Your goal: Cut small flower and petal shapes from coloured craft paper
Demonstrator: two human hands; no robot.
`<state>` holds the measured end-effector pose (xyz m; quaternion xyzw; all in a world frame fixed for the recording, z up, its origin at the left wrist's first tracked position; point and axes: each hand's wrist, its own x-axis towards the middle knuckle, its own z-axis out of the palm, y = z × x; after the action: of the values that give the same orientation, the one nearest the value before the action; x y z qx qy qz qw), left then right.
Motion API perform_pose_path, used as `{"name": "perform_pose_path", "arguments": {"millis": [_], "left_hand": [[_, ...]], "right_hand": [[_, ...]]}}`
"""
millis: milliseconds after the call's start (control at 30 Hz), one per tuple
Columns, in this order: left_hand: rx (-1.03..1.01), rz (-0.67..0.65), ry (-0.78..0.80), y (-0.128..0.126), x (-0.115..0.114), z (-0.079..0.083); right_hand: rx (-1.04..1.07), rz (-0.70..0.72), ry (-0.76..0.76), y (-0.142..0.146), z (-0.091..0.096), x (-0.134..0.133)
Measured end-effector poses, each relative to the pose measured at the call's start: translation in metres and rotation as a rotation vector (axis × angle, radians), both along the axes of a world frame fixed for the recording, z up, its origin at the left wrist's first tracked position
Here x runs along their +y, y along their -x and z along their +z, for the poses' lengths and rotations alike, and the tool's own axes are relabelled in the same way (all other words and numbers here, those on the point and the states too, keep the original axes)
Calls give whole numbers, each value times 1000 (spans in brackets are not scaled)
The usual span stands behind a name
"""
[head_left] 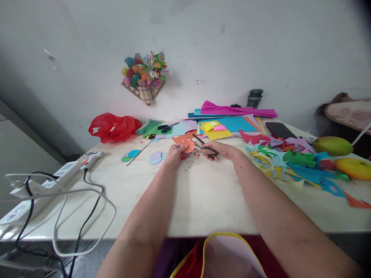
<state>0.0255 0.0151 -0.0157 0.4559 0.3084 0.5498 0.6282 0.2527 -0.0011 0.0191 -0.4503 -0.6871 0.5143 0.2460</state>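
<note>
My left hand [174, 154] is closed on the left edge of a piece of orange paper [181, 140]. Dark-handled scissors [213, 150] are in my right hand [222, 150], its fingers wrapped round the handles. The scissor blades stand apart and point left, right by the paper's right side; whether they touch it I cannot tell. Small dark red and orange scraps [185, 157] lie on the table beneath the hands. Left of my left hand lie a scalloped lilac paper piece [155, 157] and a blue paper circle [133, 153].
Coloured sheets [237, 124] and a second pair of scissors [164, 128] lie at the back. A red plastic bag [113, 127] sits back left. Paper offcuts [301, 166], a phone [280, 130] and two mangoes [332, 146] are right. A power strip [62, 172] with cables lies left.
</note>
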Motion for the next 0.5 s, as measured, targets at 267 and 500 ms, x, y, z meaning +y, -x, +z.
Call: {"name": "perform_pose_path", "arguments": {"millis": [267,500], "left_hand": [[2,-24,-1,0,-3,3],[16,-34,-12,0,-1,2]], "right_hand": [[-21,14,-20,3,7,-9],[-24,7,-4,7,10,-12]]}}
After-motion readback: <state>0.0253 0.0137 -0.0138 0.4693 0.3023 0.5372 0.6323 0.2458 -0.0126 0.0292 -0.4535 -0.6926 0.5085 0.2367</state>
